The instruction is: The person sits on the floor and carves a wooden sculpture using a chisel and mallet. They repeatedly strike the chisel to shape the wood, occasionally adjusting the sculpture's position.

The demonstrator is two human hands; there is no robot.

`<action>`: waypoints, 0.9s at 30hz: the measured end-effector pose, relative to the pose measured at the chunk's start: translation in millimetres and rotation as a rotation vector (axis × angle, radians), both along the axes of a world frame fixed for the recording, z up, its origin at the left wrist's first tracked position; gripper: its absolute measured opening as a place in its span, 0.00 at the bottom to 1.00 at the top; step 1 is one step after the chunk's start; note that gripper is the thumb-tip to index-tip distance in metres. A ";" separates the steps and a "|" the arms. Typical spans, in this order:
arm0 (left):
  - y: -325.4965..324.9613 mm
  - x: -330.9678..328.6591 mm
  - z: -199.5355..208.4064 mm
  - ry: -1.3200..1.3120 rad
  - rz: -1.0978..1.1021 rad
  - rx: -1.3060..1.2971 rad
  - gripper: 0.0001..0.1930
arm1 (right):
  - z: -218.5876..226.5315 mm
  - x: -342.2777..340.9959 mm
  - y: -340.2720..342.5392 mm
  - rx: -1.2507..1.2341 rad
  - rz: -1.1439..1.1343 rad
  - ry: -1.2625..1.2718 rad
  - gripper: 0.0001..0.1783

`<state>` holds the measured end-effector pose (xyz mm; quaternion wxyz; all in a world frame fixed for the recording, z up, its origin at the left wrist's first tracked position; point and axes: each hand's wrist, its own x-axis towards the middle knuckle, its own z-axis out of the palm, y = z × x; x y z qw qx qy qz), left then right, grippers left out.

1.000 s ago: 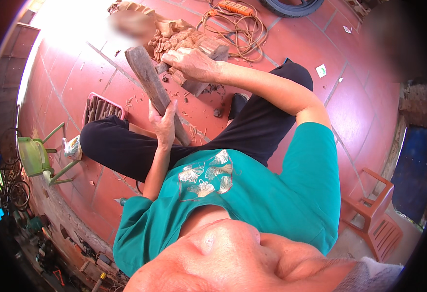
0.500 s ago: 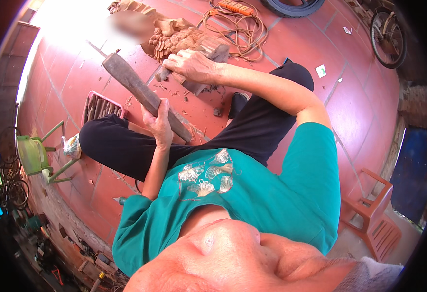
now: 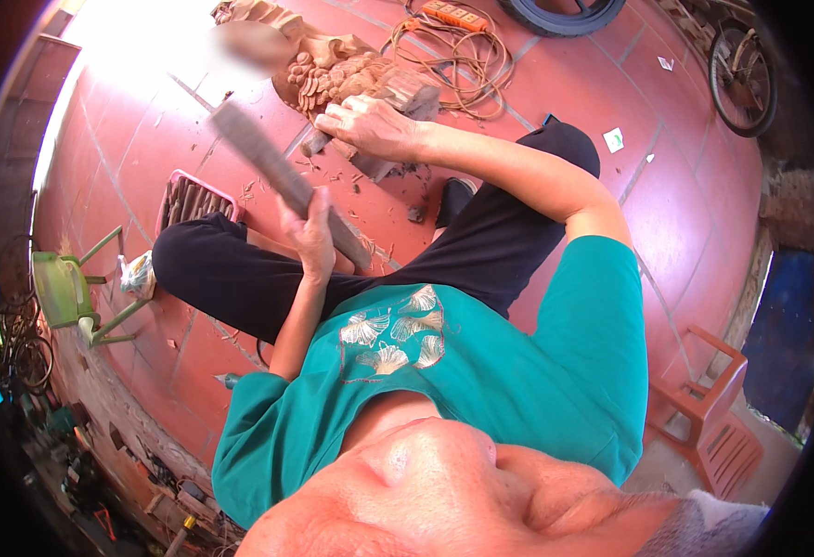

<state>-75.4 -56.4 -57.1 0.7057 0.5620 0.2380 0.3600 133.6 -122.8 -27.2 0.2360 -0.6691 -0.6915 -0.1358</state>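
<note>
My left hand point(image 3: 310, 237) is closed round a long, flat-sided wooden club point(image 3: 263, 158), which slants up and left over the floor and is blurred at its far end. My right hand point(image 3: 370, 127) lies against a carved wooden figure point(image 3: 347, 82), its fingers curled shut. What they grip is mostly hidden; a short greyish stub point(image 3: 313, 143) shows just below them. Rounded, clustered shapes cover the carving's middle, and its near right end is rough grey wood. A gap separates the club from my right hand.
Wood chips lie around the carving. A pink tray point(image 3: 178, 176) of wooden-handled tools stands by my left knee, with a green chair point(image 3: 64, 288) farther left. Beyond the carving are a coiled cord with an orange power strip point(image 3: 453, 14) and a tyre point(image 3: 565, 17). A brown chair point(image 3: 718, 418) stands right.
The club's far end has swung slightly right, toward the carving, and is now blurred. My left hand shifted a little with it. My right hand stays at the carving.
</note>
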 end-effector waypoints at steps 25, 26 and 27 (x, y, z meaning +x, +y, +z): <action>13.0 -1.3 1.8 -0.002 -0.033 -0.064 0.14 | 5.0 -3.3 -7.6 -0.122 -0.023 -0.038 0.19; 11.5 -2.5 2.3 -0.004 -0.032 -0.039 0.14 | 8.3 -2.5 -6.6 -0.108 -0.025 -0.015 0.19; 9.7 -3.1 3.0 -0.004 -0.035 -0.015 0.15 | 8.6 -1.6 -6.4 -0.093 -0.029 0.009 0.19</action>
